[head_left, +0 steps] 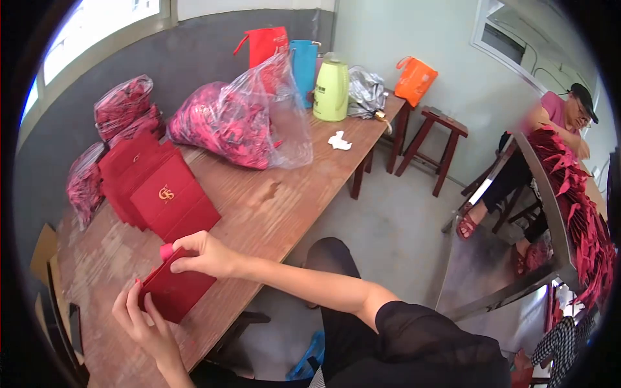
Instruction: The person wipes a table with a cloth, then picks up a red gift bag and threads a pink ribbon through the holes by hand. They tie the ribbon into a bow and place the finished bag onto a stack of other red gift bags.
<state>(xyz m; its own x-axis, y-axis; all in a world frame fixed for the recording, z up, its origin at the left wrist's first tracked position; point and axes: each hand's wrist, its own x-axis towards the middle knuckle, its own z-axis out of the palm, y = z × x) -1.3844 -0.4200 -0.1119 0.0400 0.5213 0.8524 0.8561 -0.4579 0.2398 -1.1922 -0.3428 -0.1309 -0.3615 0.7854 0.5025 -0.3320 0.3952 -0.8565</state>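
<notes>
A dark red folded card box (184,294) stands tilted on the near part of the wooden table, between my hands. My right hand (210,253) pinches its upper edge between thumb and fingers, beside a small bit of pink ribbon (167,251). At the box's left edge, my left hand (145,323) grips with the thumb on the near face and the fingers along the side. Just beyond lies a stack of similar red card pieces (145,187), one bearing a gold monogram. The inside of the held box is hidden.
A clear plastic bag of pink-red items (226,126) and smaller filled bags (126,110) sit along the wall side of the table (278,207). A light green jug (331,90) stands at the far end. Wooden stools (433,139) and a seated person (563,116) are to the right.
</notes>
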